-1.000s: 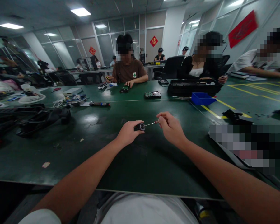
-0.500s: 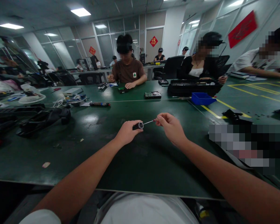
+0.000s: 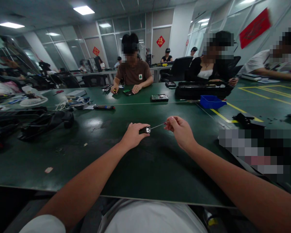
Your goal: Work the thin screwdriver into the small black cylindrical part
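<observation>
My left hand [image 3: 133,135] is closed around a small black cylindrical part [image 3: 147,130] with a shiny round end, held just above the green table [image 3: 135,168]. My right hand [image 3: 180,131] pinches the handle end of a thin metal screwdriver [image 3: 157,126], whose tip meets the shiny end of the part. Both hands hover over the middle of the table in front of me.
Black parts and cables [image 3: 46,121] lie at the left. A blue bin [image 3: 211,101], a black case [image 3: 202,90] and a circuit board [image 3: 159,97] sit farther back. Black pieces [image 3: 247,120] lie at the right by yellow tape lines. Other people sit across the table.
My hands stay together on the part and screwdriver; the right hand has lifted slightly. The person opposite has shifted their hands on the table.
</observation>
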Available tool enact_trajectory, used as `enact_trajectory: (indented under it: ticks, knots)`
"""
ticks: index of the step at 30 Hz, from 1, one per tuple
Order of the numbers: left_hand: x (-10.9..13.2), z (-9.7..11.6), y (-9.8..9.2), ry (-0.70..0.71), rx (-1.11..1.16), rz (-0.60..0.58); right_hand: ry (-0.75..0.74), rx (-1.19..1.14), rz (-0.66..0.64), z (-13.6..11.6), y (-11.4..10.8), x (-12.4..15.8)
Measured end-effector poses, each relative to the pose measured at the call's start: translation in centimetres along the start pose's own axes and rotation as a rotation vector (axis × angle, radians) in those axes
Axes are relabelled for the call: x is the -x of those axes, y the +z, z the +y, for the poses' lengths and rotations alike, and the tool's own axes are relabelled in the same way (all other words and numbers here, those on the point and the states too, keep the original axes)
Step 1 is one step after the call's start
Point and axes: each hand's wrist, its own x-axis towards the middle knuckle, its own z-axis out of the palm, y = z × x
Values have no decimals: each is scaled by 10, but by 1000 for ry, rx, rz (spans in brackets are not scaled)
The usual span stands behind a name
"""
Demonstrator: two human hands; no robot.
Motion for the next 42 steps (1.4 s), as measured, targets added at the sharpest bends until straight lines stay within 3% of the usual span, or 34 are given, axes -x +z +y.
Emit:
enact_trajectory:
  ticks: [10,15,26,42]
  knots:
    - [1,6,-2,-29,-53,-36,-241,467,-61,-19,-2,11]
    - [1,6,-1,-24,-81,-68,-262,480,-117,-15,-2,11]
    - [1,5,-1,-14,-72,-68,-260,418,-92,-15,-1,11]
    - [0,-3,5,-16,-135,-130,-301,674,-118,-17,1,12]
